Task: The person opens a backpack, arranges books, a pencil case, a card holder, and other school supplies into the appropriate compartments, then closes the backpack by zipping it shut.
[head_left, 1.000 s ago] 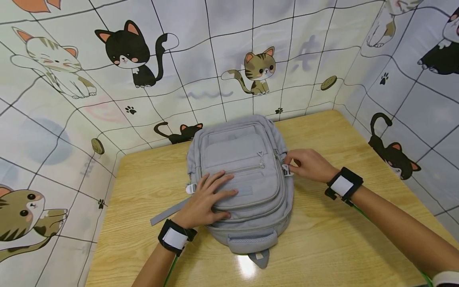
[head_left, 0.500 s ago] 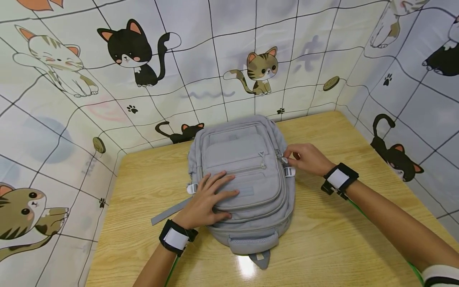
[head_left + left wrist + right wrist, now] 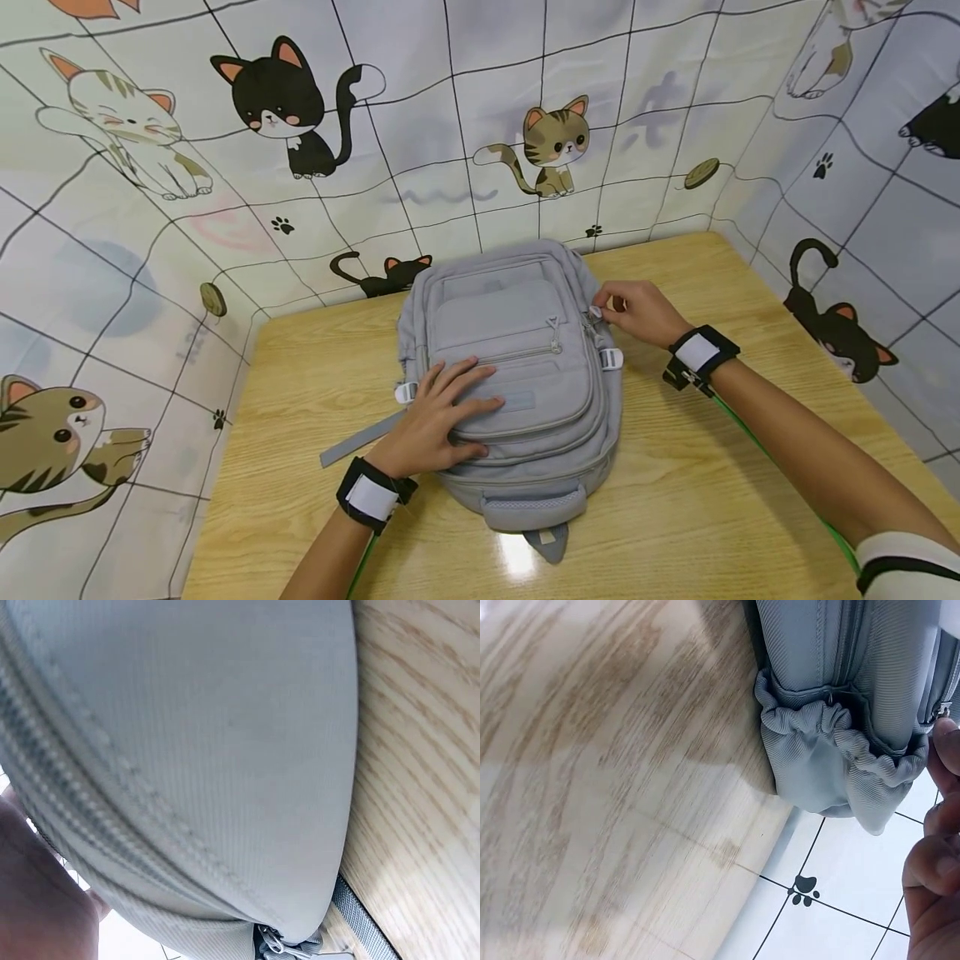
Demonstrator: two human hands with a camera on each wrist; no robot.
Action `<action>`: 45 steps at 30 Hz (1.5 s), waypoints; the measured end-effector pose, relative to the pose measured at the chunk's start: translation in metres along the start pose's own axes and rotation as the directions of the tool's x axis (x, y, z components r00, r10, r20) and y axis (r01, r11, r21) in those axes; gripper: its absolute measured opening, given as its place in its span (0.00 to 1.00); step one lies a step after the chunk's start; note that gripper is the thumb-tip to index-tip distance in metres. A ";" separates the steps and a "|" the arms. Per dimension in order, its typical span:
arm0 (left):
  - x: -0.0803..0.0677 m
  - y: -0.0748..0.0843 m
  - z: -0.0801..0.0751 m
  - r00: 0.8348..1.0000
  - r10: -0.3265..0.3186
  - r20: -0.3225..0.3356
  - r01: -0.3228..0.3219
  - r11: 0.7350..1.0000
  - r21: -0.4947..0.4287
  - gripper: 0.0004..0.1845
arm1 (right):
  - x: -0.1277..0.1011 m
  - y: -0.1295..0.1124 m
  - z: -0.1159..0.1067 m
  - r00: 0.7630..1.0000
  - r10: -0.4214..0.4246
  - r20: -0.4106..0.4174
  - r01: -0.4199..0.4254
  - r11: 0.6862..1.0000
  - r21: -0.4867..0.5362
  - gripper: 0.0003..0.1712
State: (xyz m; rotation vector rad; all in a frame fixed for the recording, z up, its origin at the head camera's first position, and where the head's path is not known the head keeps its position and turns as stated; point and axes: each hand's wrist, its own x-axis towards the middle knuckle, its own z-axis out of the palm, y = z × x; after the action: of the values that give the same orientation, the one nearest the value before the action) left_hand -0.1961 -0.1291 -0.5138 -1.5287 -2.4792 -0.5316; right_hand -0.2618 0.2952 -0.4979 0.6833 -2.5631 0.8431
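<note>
A grey backpack [image 3: 491,312] lies on the table, its front pockets up and its top handle [image 3: 534,507] towards me. My left hand [image 3: 427,425] rests on the lower left of its front, fingers spread. At the bag's right side, my right hand [image 3: 641,312] pinches a zipper pull [image 3: 596,312] between thumb and forefinger. In the right wrist view the zipper slider [image 3: 943,710] shows at the fingertips, near an elastic side pocket [image 3: 832,757]. The left wrist view shows a curved zipper [image 3: 97,802] and, at the left edge, part of my hand.
White buckles [image 3: 612,359] sit on both sides of the bag. A loose grey strap [image 3: 360,439] reaches left over the wooden table [image 3: 697,475]. Cat-patterned sheeting [image 3: 420,108] stands behind the table and along both sides.
My right hand has moved from beside the right buckle away from me along the bag's side, with the zipper pull. My left hand has stayed in place on the backpack.
</note>
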 end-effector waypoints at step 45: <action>0.060 -0.176 -0.036 0.755 -0.637 0.158 0.656 0.727 -0.205 0.29 | -0.053 -0.072 0.010 0.807 0.469 0.359 -0.558 0.804 0.204 0.49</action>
State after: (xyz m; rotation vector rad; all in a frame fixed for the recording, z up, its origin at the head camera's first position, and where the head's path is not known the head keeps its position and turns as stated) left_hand -0.3812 -0.1656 -0.4970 -0.6774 -3.0833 -0.9293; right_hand -0.1809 0.2558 -0.4978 0.1644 -2.9812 1.4285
